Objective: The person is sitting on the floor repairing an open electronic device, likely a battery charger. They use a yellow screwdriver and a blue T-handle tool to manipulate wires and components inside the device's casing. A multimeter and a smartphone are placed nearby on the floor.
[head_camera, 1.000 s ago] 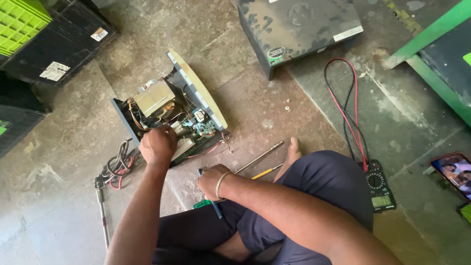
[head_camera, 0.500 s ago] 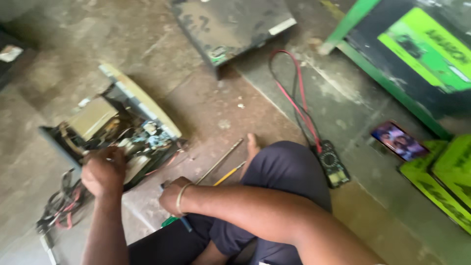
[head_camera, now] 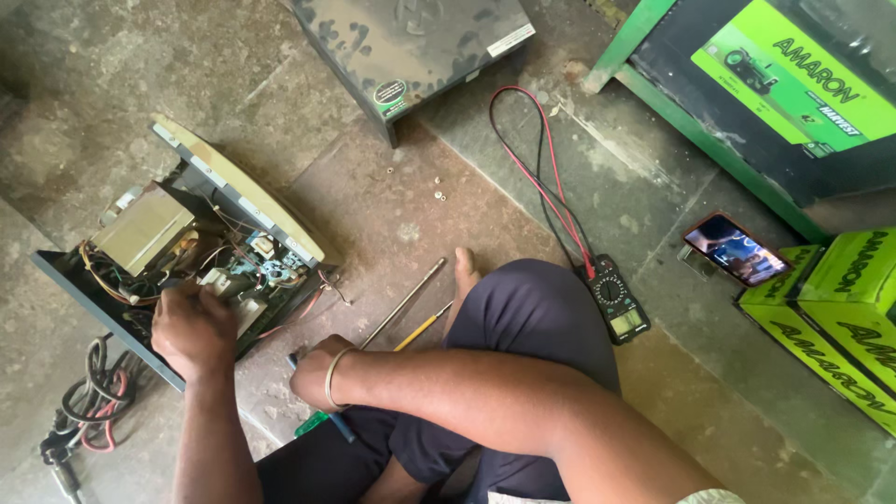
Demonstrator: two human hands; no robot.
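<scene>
An opened electronic unit [head_camera: 201,247] lies on the stone floor with its cream front panel tipped up, showing a transformer, wires and a circuit board. My left hand [head_camera: 191,329] rests on the unit's near edge with its fingers curled into the inside; what they touch is hidden. My right hand [head_camera: 315,373], wearing a metal bangle, reaches across my lap and is closed around a blue-handled tool [head_camera: 338,427] with a green part below it. A metal rod [head_camera: 403,303] and a yellow-handled screwdriver [head_camera: 422,329] lie just right of that hand, by my bare foot.
A multimeter [head_camera: 616,303] with red and black leads lies by my knee. The unit's dark metal cover [head_camera: 411,47] sits at the top. A lit phone [head_camera: 735,250], green boxes [head_camera: 840,308] and a green rack are on the right. Coiled cables [head_camera: 89,401] lie at the left.
My head has turned right and moved closer, bringing the phone and green boxes into view. Both hands stay where they were, left at the unit, right on the tool.
</scene>
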